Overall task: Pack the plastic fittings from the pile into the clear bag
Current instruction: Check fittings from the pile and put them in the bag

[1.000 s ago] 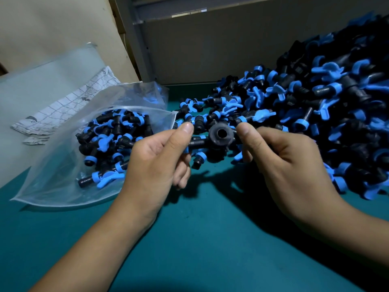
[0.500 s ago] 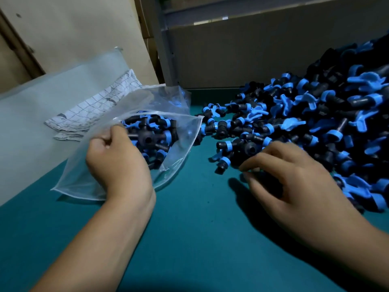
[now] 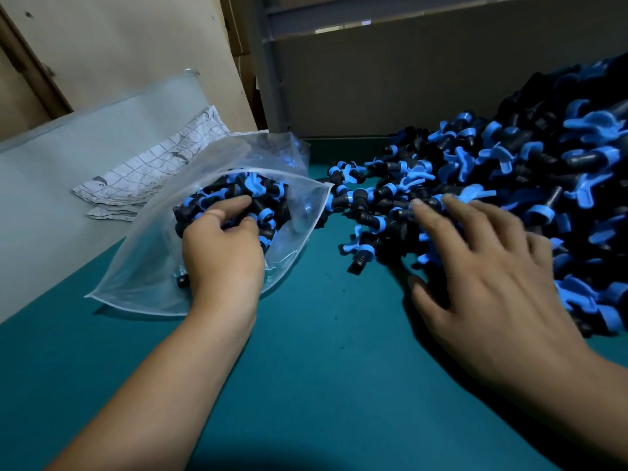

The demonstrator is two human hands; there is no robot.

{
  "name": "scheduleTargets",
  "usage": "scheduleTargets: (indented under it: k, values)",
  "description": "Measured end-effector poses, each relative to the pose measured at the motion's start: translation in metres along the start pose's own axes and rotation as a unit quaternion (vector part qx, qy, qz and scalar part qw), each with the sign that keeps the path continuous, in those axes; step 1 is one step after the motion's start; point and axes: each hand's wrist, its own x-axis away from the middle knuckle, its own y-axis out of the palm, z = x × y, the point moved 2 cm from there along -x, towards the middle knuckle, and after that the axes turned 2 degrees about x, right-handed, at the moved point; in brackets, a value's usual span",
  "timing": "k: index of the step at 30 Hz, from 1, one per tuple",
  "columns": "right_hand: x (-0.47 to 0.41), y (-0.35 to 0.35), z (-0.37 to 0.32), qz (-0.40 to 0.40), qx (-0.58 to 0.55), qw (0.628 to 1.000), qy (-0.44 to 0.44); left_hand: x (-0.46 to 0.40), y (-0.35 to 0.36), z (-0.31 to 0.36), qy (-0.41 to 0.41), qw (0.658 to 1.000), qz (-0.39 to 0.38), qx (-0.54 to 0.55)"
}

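Observation:
A big pile of black-and-blue plastic fittings point(image 3: 503, 185) covers the right side of the green table. The clear bag point(image 3: 136, 270) lies at the left, partly filled with fittings point(image 3: 268, 202), its open rim toward the pile. My left hand point(image 3: 224, 253) rests on the bag, fingers loosely bent over the fittings in it and holding nothing that I can see. Whether the fingertips are inside the bag or on the plastic is unclear. My right hand point(image 3: 492, 266) lies spread on the near edge of the pile, fingers straight, touching fittings.
The green table top point(image 3: 323, 368) stretches toward me between my forearms. A pale sheet point(image 3: 68, 158) and a printed grid-pattern paper point(image 3: 153, 175) lie behind the bag. A grey cardboard wall point(image 3: 407, 90) stands at the back.
My left hand carried fittings from between the hands over to the bag and now rests on it with looser fingers. My right hand went back onto the pile and spread out.

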Motion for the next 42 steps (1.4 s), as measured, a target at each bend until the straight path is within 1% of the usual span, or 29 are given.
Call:
scheduleTargets:
  k: [3,4,5,7,9,10,12,13,15,17,19,21,23,25,27,28,29,30,31,33,35,38,40,42]
  values:
    - [0.0,0.005,0.003,0.012,-0.037,0.999,-0.029,0.005,-0.003,0.013,0.111,0.992,0.038,-0.036]
    - [0.0,0.006,0.003,0.026,-0.056,0.997,-0.041,0.009,-0.002,0.019,0.148,0.988,0.033,-0.036]
    - [-0.001,0.006,0.003,0.038,-0.073,0.995,-0.054,0.014,-0.001,0.025,0.185,0.982,0.009,-0.032]
    - [-0.002,0.007,0.003,0.05,-0.095,0.991,-0.078,0.026,0.005,0.034,0.271,0.958,-0.087,-0.04]
    - [-0.003,0.007,0.002,0.049,-0.109,0.988,-0.099,0.043,0.015,0.038,0.341,0.914,-0.208,-0.07]
    - [-0.004,0.006,0.001,0.044,-0.112,0.987,-0.109,0.05,0.02,0.037,0.355,0.893,-0.262,-0.09]
    - [-0.004,0.004,-0.002,0.035,-0.115,0.985,-0.122,0.058,0.028,0.031,0.344,0.863,-0.341,-0.141]
    - [-0.003,0.003,-0.003,0.031,-0.118,0.984,-0.127,0.06,0.031,0.027,0.337,0.853,-0.362,-0.166]
    - [-0.001,0.002,-0.005,0.022,-0.124,0.982,-0.141,0.06,0.032,0.023,0.336,0.843,-0.373,-0.191]
    - [0.0,0.0,-0.007,0.012,-0.126,0.981,-0.148,0.058,0.031,0.022,0.331,0.845,-0.375,-0.191]
    - [0.0,-0.001,-0.007,0.002,-0.132,0.98,-0.146,0.058,0.03,0.022,0.309,0.852,-0.385,-0.177]
    - [-0.001,-0.001,-0.007,0.004,-0.152,0.978,-0.145,0.06,0.031,0.021,0.276,0.862,-0.403,-0.131]
    - [-0.002,-0.002,-0.004,0.033,-0.208,0.969,-0.129,0.064,0.034,0.023,0.242,0.884,-0.398,-0.051]
    - [-0.001,-0.004,0.0,0.08,-0.258,0.958,-0.101,0.068,0.037,0.023,0.173,0.911,-0.372,0.033]
    - [0.0,-0.005,0.0,0.111,-0.279,0.95,-0.084,0.072,0.041,0.02,0.079,0.923,-0.37,0.071]
    - [0.0,-0.006,-0.002,0.122,-0.282,0.948,-0.08,0.075,0.043,0.018,0.023,0.917,-0.389,0.091]
    - [0.0,-0.007,-0.003,0.13,-0.281,0.947,-0.08,0.078,0.045,0.016,-0.033,0.902,-0.414,0.122]
    - [0.0,-0.008,-0.004,0.133,-0.282,0.947,-0.08,0.079,0.046,0.015,-0.067,0.887,-0.432,0.151]
    - [0.001,-0.008,-0.005,0.128,-0.288,0.946,-0.08,0.078,0.046,0.015,-0.074,0.881,-0.435,0.169]
    - [0.002,-0.008,-0.004,0.108,-0.321,0.938,-0.07,0.071,0.043,0.016,-0.044,0.886,-0.424,0.18]
    - [0.002,-0.009,-0.001,0.098,-0.369,0.923,-0.044,0.066,0.04,0.019,-0.016,0.886,-0.426,0.185]
    - [-0.001,-0.008,0.004,0.084,-0.432,0.898,-0.013,0.063,0.038,0.019,-0.008,0.879,-0.442,0.178]
    - [-0.003,-0.008,0.005,0.063,-0.431,0.9,-0.025,0.064,0.037,0.018,-0.01,0.877,-0.451,0.167]
    - [-0.004,-0.009,0.003,0.063,-0.401,0.912,-0.058,0.065,0.036,0.021,-0.02,0.879,-0.444,0.174]
